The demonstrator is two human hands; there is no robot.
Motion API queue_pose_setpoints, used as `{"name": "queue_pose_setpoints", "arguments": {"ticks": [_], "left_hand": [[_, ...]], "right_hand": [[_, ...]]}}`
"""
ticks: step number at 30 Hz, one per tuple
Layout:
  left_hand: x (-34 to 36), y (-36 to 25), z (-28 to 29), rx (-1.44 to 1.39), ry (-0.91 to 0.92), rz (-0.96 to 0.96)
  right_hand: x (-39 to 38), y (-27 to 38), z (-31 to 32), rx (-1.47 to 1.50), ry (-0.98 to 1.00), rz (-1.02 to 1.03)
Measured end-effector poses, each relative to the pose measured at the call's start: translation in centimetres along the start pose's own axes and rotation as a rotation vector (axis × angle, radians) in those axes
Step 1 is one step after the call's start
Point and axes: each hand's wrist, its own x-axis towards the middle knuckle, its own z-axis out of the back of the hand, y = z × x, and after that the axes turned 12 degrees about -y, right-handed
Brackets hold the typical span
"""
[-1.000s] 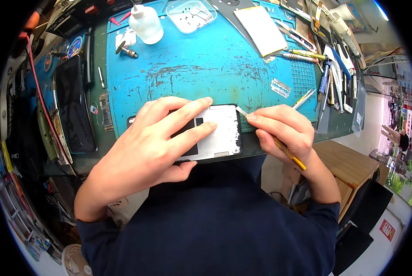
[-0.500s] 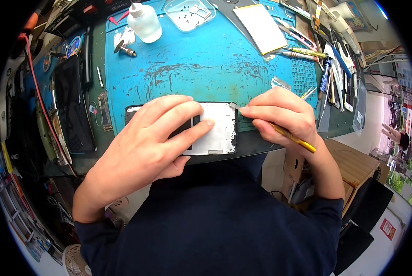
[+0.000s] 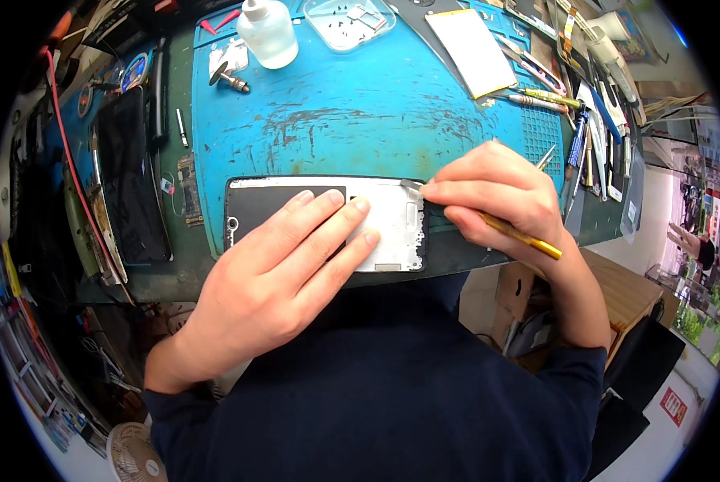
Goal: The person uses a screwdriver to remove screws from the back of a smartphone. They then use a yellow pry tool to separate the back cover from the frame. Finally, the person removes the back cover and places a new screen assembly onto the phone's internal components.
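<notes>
A phone housing lies flat near the mat's front edge, its left part dark and its right part silver-white with a ragged strip at the right end. My left hand lies across it with fingers stretched out, fingertips resting on the middle. The thumb is hidden beneath. My right hand grips a slim tool with a yellow metal handle, whose thin silver blade touches the housing's top-right corner.
Behind lie the blue mat, a clear bottle, a tub of small parts and a white pad. Assorted tools crowd the right; a dark phone and cables are at the left.
My left hand has slid down, uncovering more of the housing's dark left part, and its fingers lie flatter. My right hand has risen slightly, the blade shifting a little leftward at the corner.
</notes>
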Motion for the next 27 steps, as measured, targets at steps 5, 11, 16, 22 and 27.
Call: {"name": "queue_pose_setpoints", "arguments": {"ticks": [5,11,16,22,27], "left_hand": [[-0.8,-0.5,-0.7,0.065,-0.026,-0.002],[-2.0,-0.8,-2.3,0.149,-0.129,-0.007],[-2.0,-0.5,-2.5,0.146,-0.141,-0.023],[-2.2,-0.4,-2.6,0.149,-0.166,-0.021],[-2.0,-0.3,-2.8,0.137,-0.188,-0.023]], "right_hand": [[0.5,0.0,-1.0,-0.008,-0.019,0.048],[0.8,0.1,-0.7,-0.037,0.004,0.057],[1.6,0.2,-1.6,-0.02,-0.011,0.077],[1.5,0.3,-1.0,-0.039,0.02,0.058],[2.9,0.6,-2.9,-0.019,0.003,0.09]]}}
